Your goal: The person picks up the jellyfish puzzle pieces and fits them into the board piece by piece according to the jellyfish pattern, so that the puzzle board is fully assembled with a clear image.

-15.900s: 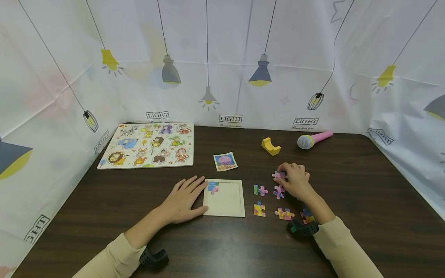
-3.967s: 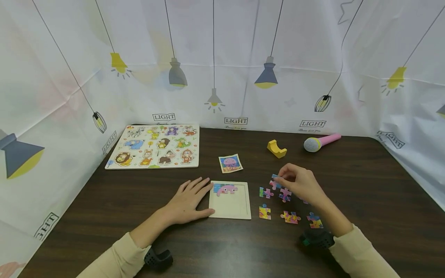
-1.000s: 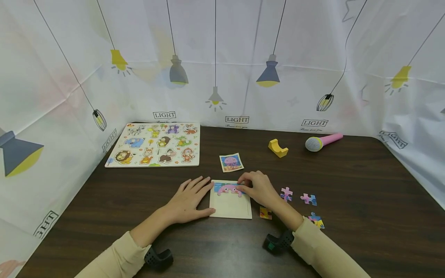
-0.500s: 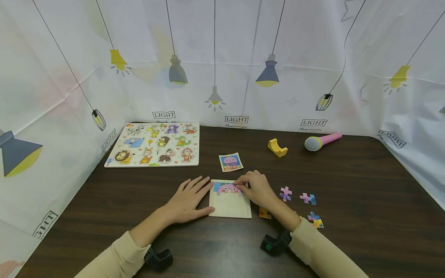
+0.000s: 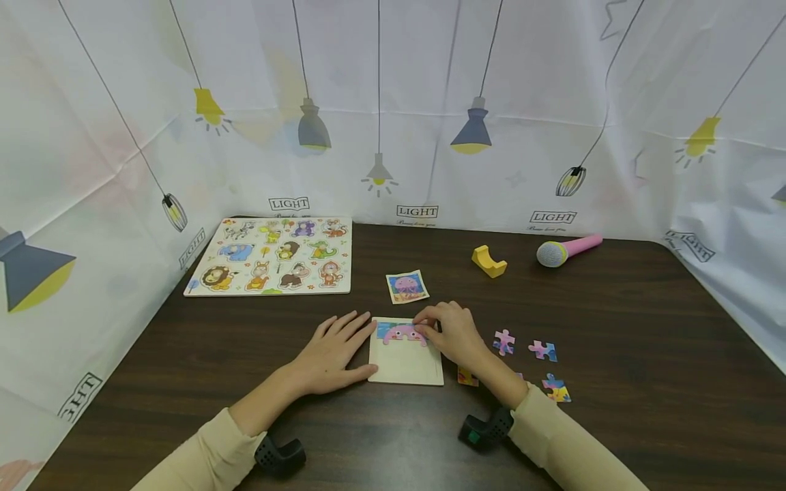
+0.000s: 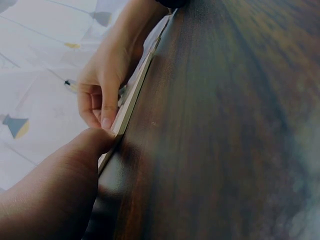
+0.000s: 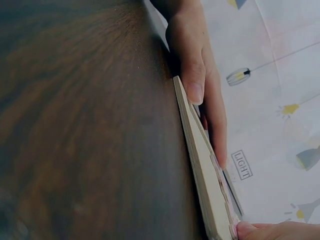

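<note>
My left hand (image 5: pixel 328 354) lies with fingers spread along the left side of a pale wooden puzzle tray (image 5: pixel 405 367). In the left wrist view its thumb (image 6: pixel 92 142) presses the edge of the tray. Along the top of the tray lies a row of jigsaw pieces (image 5: pixel 402 333) showing a pink creature's head on blue. My right hand (image 5: pixel 453 334) pinches a jigsaw piece at the tray's top right corner, its fingertips mostly covering it. In the right wrist view, the right fingertips (image 7: pixel 250 230) are right at a pink piece (image 7: pixel 232 229).
Right of the tray are several loose jigsaw pieces (image 5: pixel 505 342), some partly behind the right forearm. A picture card (image 5: pixel 407 287) lies behind the tray. Farther back are an animal puzzle board (image 5: pixel 345 283), a yellow curved block (image 5: pixel 489 262) and a pink toy microphone (image 5: pixel 580 245).
Since four seconds ago, my right hand has carried a jigsaw piece leftward from the loose pieces to the tray's top right corner. It has barely moved in the last half second; the left hand stays put.
</note>
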`<state>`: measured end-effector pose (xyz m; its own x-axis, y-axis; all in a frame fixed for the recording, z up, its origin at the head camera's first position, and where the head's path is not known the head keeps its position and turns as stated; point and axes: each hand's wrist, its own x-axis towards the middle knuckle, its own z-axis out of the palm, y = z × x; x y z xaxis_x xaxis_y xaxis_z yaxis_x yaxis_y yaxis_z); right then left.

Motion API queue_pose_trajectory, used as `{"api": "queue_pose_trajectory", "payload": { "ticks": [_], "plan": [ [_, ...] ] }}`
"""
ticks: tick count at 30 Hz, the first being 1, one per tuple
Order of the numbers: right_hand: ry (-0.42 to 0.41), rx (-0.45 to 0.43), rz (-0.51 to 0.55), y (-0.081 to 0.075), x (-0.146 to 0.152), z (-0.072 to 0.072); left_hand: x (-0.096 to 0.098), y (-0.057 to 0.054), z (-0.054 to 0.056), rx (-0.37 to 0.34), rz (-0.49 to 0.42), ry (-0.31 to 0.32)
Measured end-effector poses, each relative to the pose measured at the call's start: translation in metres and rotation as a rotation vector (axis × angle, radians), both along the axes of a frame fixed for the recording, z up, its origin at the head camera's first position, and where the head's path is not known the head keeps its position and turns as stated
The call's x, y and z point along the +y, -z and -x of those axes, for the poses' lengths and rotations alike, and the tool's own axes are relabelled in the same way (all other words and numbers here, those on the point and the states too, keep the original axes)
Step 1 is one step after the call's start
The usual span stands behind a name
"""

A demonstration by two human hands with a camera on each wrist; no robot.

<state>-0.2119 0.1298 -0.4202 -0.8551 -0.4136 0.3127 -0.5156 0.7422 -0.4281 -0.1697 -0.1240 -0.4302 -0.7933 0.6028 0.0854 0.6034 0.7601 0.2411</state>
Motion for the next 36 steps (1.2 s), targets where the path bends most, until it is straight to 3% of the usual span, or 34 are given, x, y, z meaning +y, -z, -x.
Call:
{"api": "queue_pose_trajectory", "payload": {
  "ticks": [16,25,36],
  "plan": [
    [0.021,0.005,0.001,0.001,-0.001,-0.001,-0.001,-0.001,0.000,-0.003,-0.009,0.001],
    [-0.005,0.064,-0.016,-0.010,0.001,-0.003,-0.001,0.000,0.000,0.004,-0.022,0.000],
    [-0.010,0.049,0.008,-0.019,0.013,-0.005,-0.001,0.001,0.000,-0.010,-0.009,-0.010]
  ]
}}
